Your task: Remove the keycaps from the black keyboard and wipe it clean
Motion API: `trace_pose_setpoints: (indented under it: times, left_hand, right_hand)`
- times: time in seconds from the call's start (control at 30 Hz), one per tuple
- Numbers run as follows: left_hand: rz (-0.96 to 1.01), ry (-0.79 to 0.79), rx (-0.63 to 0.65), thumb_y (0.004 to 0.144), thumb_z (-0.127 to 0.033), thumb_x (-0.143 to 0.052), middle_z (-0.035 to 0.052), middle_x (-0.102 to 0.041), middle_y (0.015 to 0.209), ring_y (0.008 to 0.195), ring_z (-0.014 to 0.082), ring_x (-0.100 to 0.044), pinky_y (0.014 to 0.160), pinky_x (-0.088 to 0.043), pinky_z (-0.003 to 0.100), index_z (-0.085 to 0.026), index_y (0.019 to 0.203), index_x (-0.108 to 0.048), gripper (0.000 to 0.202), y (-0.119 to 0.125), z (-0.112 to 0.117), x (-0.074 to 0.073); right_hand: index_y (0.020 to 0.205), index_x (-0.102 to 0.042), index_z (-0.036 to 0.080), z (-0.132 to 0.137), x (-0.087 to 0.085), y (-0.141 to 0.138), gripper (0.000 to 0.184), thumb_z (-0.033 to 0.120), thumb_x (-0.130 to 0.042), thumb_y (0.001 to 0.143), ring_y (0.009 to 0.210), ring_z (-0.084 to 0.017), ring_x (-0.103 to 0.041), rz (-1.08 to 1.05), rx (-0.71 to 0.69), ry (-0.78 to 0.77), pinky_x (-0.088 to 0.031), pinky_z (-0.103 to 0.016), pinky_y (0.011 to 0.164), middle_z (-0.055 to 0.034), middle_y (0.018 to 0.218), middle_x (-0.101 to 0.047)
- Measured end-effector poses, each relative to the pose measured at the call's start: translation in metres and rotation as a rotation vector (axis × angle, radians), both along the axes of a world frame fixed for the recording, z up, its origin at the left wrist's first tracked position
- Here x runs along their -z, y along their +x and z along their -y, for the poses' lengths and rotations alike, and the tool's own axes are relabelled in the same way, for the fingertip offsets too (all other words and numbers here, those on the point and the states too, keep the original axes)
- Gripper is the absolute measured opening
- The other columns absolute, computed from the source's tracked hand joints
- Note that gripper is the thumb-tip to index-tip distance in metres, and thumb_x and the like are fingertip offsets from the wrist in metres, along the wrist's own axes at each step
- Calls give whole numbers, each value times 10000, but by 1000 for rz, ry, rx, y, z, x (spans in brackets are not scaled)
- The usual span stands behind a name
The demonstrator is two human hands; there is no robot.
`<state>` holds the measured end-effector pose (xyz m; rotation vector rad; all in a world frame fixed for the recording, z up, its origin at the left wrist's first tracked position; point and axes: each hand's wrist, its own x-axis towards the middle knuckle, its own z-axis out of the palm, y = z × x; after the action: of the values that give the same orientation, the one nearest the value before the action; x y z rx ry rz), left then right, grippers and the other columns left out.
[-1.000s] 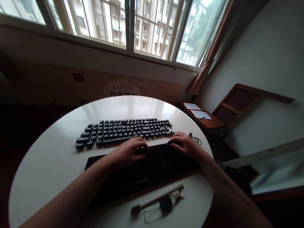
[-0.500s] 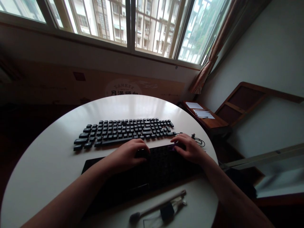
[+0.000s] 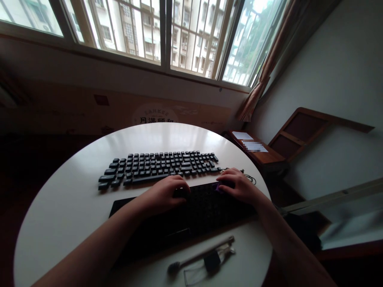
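Observation:
A dark keyboard base [image 3: 206,211] lies on the round white table [image 3: 54,223], mostly in shadow. My left hand [image 3: 170,191] rests on its upper middle, with fingers curved and thumb apart; nothing shows between them. Toward the base's upper right, my right hand [image 3: 237,185] pinches a small purple piece [image 3: 218,186] against the key area. Its kind is too dark to make out, though it looks soft like cloth. Behind the base, loose black keycaps [image 3: 163,164] stand in rows in a keyboard layout, with a long space bar [image 3: 146,179] at the front.
In front of the base lie a brush [image 3: 203,253] with a dark bristle head and a wire tool with a black block [image 3: 212,262]. A black cable [image 3: 249,179] coils beyond my right hand. Papers [image 3: 254,146] lie on a wooden seat [image 3: 266,157] at right.
The view has shifted slightly, so the table appears a little to the right. Both hands keep nearly the same places on the keyboard base, the right still on the purple piece.

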<state>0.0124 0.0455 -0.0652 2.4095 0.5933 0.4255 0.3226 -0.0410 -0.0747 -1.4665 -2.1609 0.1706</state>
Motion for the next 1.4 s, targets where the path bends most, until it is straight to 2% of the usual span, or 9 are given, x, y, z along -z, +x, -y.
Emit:
trace_pose_setpoints:
  times: [0.13,0.27,0.4,0.5,0.67,0.9,1.17,1.33,1.4]
  left_hand:
    - [4,-8,-3,770,-241,-691,52,-652,1029,956,217,-623,895,-498,340,-223,961,-711,193,-1,1,0]
    - [-7,-4,-5,772,-251,-690,53,-651,1036,975,225,-622,908,-495,344,-223,973,-712,204,-2,0,0]
    - [-15,18,-4,777,-253,-682,54,-650,1039,992,228,-620,911,-493,340,-224,980,-712,207,-2,0,2]
    - [-9,23,1,777,-253,-681,53,-651,1041,991,229,-622,917,-490,343,-223,985,-711,213,-2,-1,3]
    - [-5,26,-5,767,-240,-689,56,-651,1037,987,235,-627,921,-483,355,-213,978,-714,214,-2,-1,3]
    - [2,35,3,753,-228,-700,50,-654,1028,965,225,-632,893,-485,336,-210,959,-717,208,-1,-1,3]
    - [11,29,18,757,-220,-689,44,-651,1011,922,208,-633,860,-486,320,-214,949,-724,195,0,-2,2]
    - [2,28,16,760,-218,-688,47,-649,1019,933,207,-631,867,-483,321,-209,960,-722,203,0,-2,3]
    - [-1,29,14,763,-222,-688,47,-649,1025,943,209,-629,871,-482,323,-211,968,-719,208,0,-2,3]
  right_hand:
    - [899,-689,207,7,-9,5,47,211,-682,853,1007,-240,-617,-106,-20,-15,-478,-410,932,-73,1003,-691]
    - [952,-616,198,17,-18,6,75,213,-615,879,991,-224,-637,-233,-36,-84,-497,-369,897,-71,1045,-686]
    - [1077,-637,202,24,-25,-3,197,260,-632,890,929,-220,-643,-47,-13,-163,-497,-352,847,-66,1033,-700]
    - [1132,-662,208,25,-31,-12,256,268,-650,883,980,-235,-642,59,-4,-113,-481,-367,887,-80,1068,-712]
    - [990,-729,218,22,-39,-17,168,201,-637,851,925,-216,-670,199,-22,-131,-472,-327,855,-50,978,-747]
    - [933,-752,228,24,-43,-14,264,395,-549,953,825,-227,-687,377,164,-203,-441,-301,735,-52,852,-756]
    - [1123,-730,237,38,-36,-7,283,332,-678,861,1012,-253,-659,339,135,-214,-457,-344,920,-56,1072,-742]
    - [860,-740,215,42,-41,-8,69,245,-685,830,897,-242,-649,310,134,-212,-477,-353,846,-58,891,-721]
    - [821,-710,205,46,-45,-7,42,211,-668,827,911,-241,-640,215,124,-158,-479,-363,859,-67,907,-706]
